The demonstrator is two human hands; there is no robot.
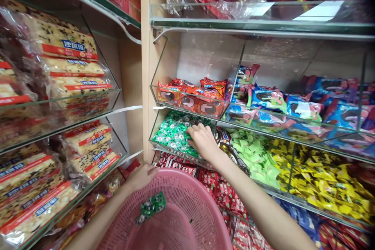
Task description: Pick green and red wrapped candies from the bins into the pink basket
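My right hand (202, 140) reaches over the front of a clear bin of small green-wrapped candies (172, 127). Its fingers are curled down at the candies, and what lies under the fingertips is hidden. My left hand (142, 177) is closed on the rim of a pink plastic basket (215, 207), at its far left side. A few green-wrapped candies (152, 206) lie together inside the basket, against its perforated wall. The basket stands just below the bin, between my forearms.
Clear-fronted shelf bins hold red snack packs (191, 95), blue-and-pink packs (268, 99), light green candies (254, 156) and yellow candies (325, 175). Red packets (222, 191) lie lower down. Left shelves carry wrapped pastry bars (70, 43). A wooden post (146, 66) divides the shelves.
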